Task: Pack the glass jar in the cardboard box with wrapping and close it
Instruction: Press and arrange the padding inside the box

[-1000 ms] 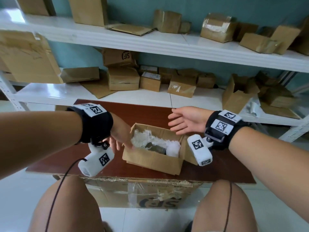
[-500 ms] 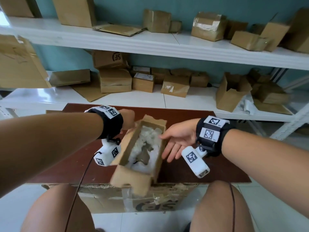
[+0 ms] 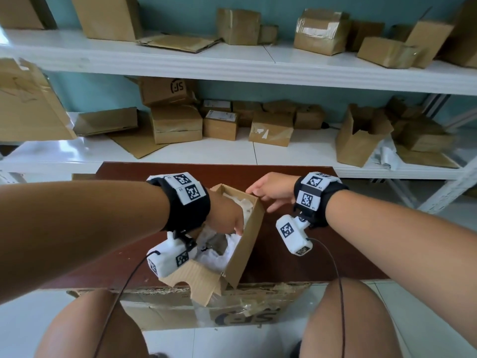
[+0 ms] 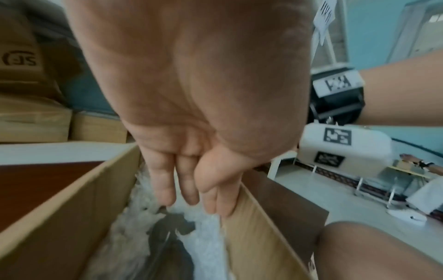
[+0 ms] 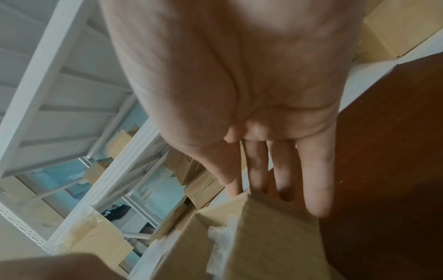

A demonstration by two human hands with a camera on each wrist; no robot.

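Half a second ago our left hand (image 3: 227, 215) was behind the far left edge of the box (image 3: 245, 244); now it reaches down inside, straight fingers (image 4: 165, 187) together and touching the white wrapping (image 4: 206, 236). Our right hand (image 3: 273, 189) has shifted from the box's near right side to its far right corner, where the fingers (image 5: 314, 181) lie straight against the outer wall and the thumb sits at the rim; neither hand curls round anything that we can see. The box itself has turned a little and now rests on the bench (image 3: 296, 254) at the near edge, lengthwise away from us, its near flap (image 3: 196, 280) folded outward. It was tipped and lifted before. Inside, the jar (image 3: 218, 242) shows only as a dark patch between folds of wrapping, just below the left fingertips; we cannot tell how it lies. Under the bench's front edge hangs a big torn carton (image 3: 232, 308). Beyond the bench, white shelves (image 3: 232, 153) carry many more cartons.
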